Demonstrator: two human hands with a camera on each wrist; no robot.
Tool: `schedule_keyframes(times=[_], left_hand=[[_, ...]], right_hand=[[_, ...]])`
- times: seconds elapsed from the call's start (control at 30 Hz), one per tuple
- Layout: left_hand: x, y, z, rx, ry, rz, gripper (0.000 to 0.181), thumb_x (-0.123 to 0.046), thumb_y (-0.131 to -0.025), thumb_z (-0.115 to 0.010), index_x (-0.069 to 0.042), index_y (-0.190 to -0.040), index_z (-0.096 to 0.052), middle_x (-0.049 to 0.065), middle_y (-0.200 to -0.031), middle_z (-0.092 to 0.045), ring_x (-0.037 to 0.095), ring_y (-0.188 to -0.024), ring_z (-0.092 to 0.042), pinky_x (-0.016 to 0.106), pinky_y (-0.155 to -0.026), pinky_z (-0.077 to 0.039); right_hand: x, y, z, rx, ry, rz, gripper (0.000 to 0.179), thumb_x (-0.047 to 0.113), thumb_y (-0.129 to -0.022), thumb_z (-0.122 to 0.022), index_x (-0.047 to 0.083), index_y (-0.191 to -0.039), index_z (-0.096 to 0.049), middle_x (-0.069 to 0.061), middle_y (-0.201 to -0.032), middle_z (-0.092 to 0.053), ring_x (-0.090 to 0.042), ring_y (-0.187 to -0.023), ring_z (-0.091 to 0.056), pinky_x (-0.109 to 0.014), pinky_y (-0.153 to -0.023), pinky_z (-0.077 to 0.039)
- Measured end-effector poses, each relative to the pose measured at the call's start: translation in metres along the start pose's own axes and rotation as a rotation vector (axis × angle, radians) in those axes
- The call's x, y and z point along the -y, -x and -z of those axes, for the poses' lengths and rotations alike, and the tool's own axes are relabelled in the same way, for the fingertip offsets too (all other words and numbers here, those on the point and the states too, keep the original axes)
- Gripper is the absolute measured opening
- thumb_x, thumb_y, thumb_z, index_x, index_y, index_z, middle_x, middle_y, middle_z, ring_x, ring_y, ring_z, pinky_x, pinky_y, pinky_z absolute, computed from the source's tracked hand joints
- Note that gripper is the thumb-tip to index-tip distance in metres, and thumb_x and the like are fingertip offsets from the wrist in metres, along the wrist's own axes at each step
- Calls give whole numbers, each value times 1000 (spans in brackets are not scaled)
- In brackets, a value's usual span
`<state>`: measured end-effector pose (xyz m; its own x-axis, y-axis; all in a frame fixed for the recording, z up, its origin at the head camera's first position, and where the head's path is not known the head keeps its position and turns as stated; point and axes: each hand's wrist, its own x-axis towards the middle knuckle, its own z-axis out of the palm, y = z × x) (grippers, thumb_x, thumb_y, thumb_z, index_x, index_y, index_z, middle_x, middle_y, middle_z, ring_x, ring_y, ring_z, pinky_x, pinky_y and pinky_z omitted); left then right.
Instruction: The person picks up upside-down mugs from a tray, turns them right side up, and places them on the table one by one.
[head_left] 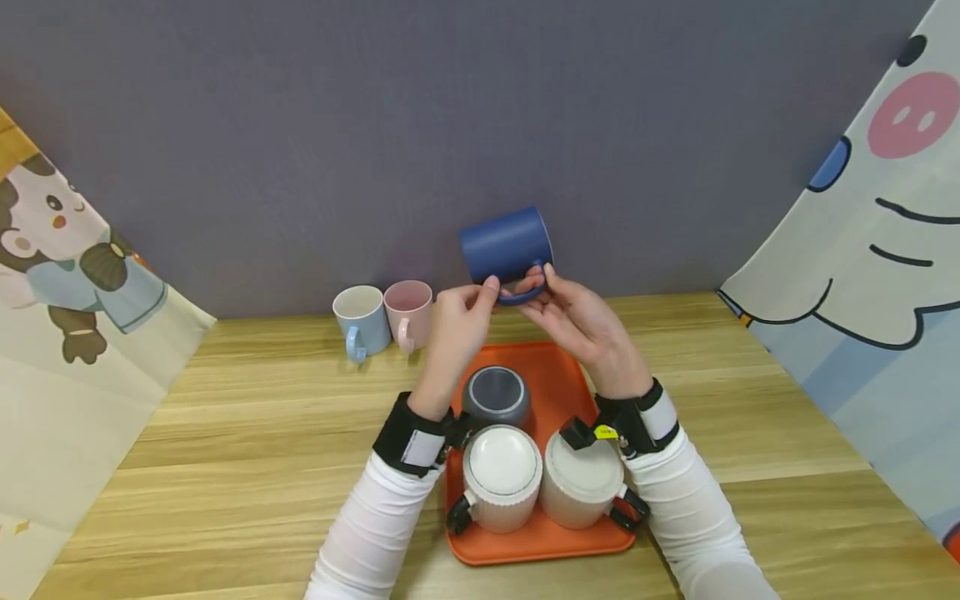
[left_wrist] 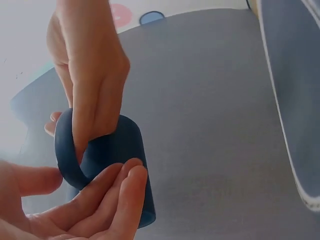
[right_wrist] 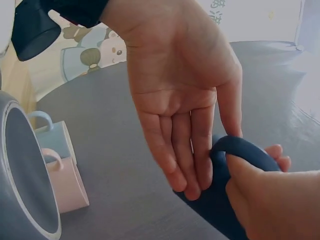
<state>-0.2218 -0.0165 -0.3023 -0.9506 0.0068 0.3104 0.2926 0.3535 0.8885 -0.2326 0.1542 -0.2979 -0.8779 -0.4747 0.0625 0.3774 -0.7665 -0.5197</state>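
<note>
A dark blue mug (head_left: 504,243) is held up on its side above the tray's far end, its handle (head_left: 522,296) turned toward me. My left hand (head_left: 463,315) pinches that handle with the thumb, while its fingers lie against the mug's body, as the left wrist view shows. From the other side, my right hand (head_left: 581,329) grips the handle too, with finger passed through the loop. Seen from the right wrist, the left palm (right_wrist: 177,75) faces the camera and part of the mug (right_wrist: 210,212) is hidden behind both hands.
Below the hands lies an orange tray (head_left: 558,375) bearing an upside-down grey mug (head_left: 497,396) and white mugs (head_left: 501,479) with black handles, also bottom up. A light blue mug (head_left: 362,321) and a pink mug (head_left: 408,312) stand upright by the grey back wall (head_left: 300,167).
</note>
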Motion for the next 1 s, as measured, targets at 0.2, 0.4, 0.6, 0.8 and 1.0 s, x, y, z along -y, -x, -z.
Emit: schedule_keyframes(times=[0.2,0.4,0.6,0.8,1.0], left_hand=[[0,-1,2,-15,279,21,32,-22,-95,-58,6,-93,-72,20,-89,-70,28,-79,-67,37,-78,-56],[2,-2,4,-24,407,59,30,-22,-92,-63,7,-96,-71,17,-94,-70,27,-84,-66,34,-79,-56],[3,-3,7,-8,557,134,29,-19,-91,-64,8,-102,-68,13,-96,-69,17,-85,-66,36,-85,-54],[4,-5,7,30,755,149,28,-13,-94,-59,12,-105,-65,5,-84,-70,15,-85,-67,37,-91,-51],[6,-7,9,64,896,182,21,-9,-94,-57,11,-98,-64,4,-78,-69,15,-79,-66,35,-91,-50]], right_hand=[[-4,0,-1,46,77,6,23,18,-102,-35,0,-96,-48,-7,-90,-50,-16,-89,-53,-32,-95,-48],[-8,-1,-2,95,180,16,24,20,-102,-35,1,-97,-49,-6,-92,-51,-17,-94,-54,-29,-96,-46],[-10,-3,-2,84,173,-16,27,20,-102,-36,-1,-100,-52,-7,-93,-55,-21,-105,-57,-32,-98,-47],[-11,-3,-2,76,207,-30,29,20,-102,-36,0,-98,-57,-6,-93,-59,-21,-111,-58,-34,-105,-40],[-14,-4,-1,59,256,-39,33,21,-103,-34,2,-95,-60,-5,-95,-62,-17,-107,-60,-30,-100,-45]])
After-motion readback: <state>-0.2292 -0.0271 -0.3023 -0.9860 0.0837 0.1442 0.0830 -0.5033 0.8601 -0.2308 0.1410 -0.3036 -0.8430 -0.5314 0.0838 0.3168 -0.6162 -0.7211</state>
